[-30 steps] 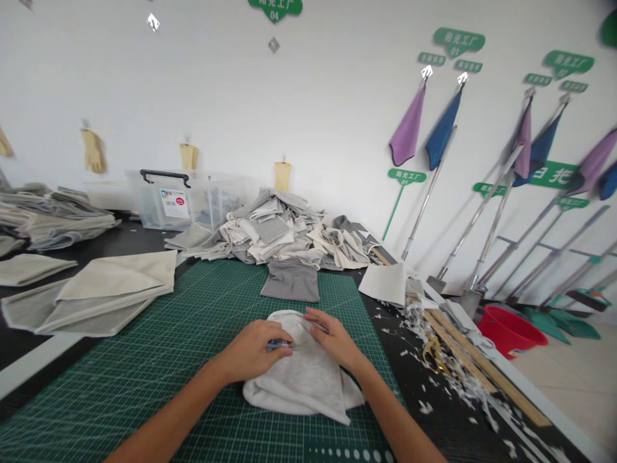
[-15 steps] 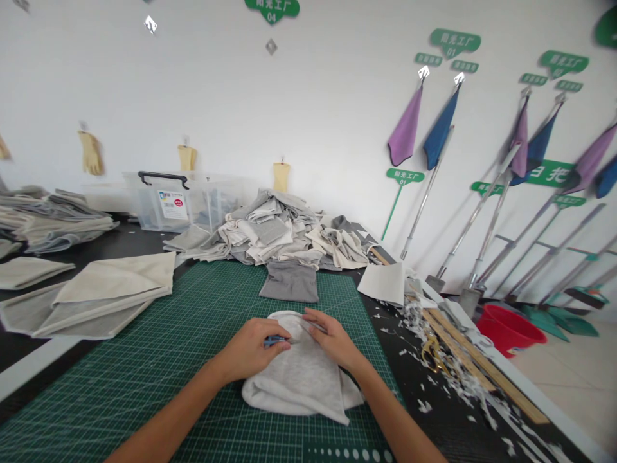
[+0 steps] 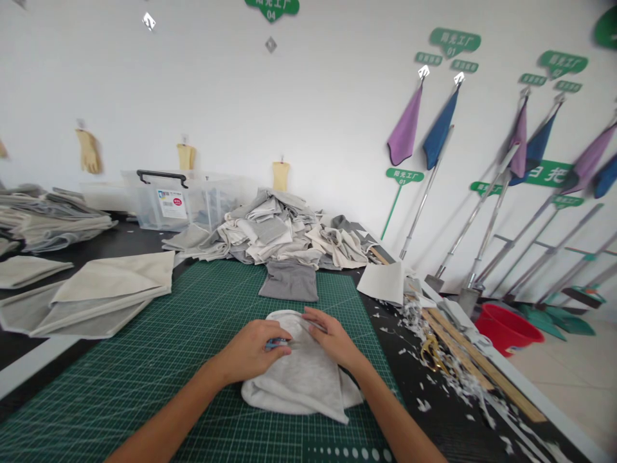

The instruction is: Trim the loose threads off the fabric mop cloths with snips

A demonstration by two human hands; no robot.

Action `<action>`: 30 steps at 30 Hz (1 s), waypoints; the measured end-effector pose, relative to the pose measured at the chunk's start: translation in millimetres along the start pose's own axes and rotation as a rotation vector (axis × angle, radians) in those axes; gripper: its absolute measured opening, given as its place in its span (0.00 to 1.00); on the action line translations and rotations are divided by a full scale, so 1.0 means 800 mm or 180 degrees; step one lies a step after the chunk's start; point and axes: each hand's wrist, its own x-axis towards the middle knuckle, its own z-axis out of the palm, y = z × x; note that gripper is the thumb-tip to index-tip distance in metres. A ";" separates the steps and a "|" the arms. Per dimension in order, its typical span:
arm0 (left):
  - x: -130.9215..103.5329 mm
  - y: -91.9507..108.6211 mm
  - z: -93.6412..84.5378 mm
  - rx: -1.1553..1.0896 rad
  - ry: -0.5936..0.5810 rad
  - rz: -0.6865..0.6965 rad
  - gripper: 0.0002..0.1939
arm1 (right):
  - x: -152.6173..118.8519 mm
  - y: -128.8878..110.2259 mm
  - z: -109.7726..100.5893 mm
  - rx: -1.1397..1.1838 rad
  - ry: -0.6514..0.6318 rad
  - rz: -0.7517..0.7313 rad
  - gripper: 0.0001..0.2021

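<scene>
On the green cutting mat (image 3: 202,399) lies a light grey cloth piece (image 3: 308,382), folded or layered, with a curved far edge and a pointed near corner. My left hand (image 3: 255,350) is closed around a small blue tool (image 3: 276,343) over the cloth's left part; fingers cover most of it, so its kind is unclear. At the cloth's far right edge, my right hand (image 3: 332,337) grips the fabric between thumb and fingers. Its fingertips are a short way from the blue tool. A darker grey folded cloth (image 3: 289,283) lies just beyond both hands.
Behind the mat rises a heap of grey and cream fabric pieces (image 3: 270,225), beside a clear plastic bin (image 3: 166,202). Folded cloths (image 3: 110,283) lie left. Right of the mat are white scraps (image 3: 419,328), gold-handled scissors (image 3: 430,354) and wooden strips (image 3: 482,360). A red bucket (image 3: 508,328) stands beyond.
The blue tool has turned slightly within my left hand. My right hand and the cloth have stayed almost in place.
</scene>
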 end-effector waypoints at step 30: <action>0.001 -0.002 0.001 -0.0061 0.0083 0.0025 0.10 | -0.001 0.000 0.000 0.0124 0.0001 0.0079 0.23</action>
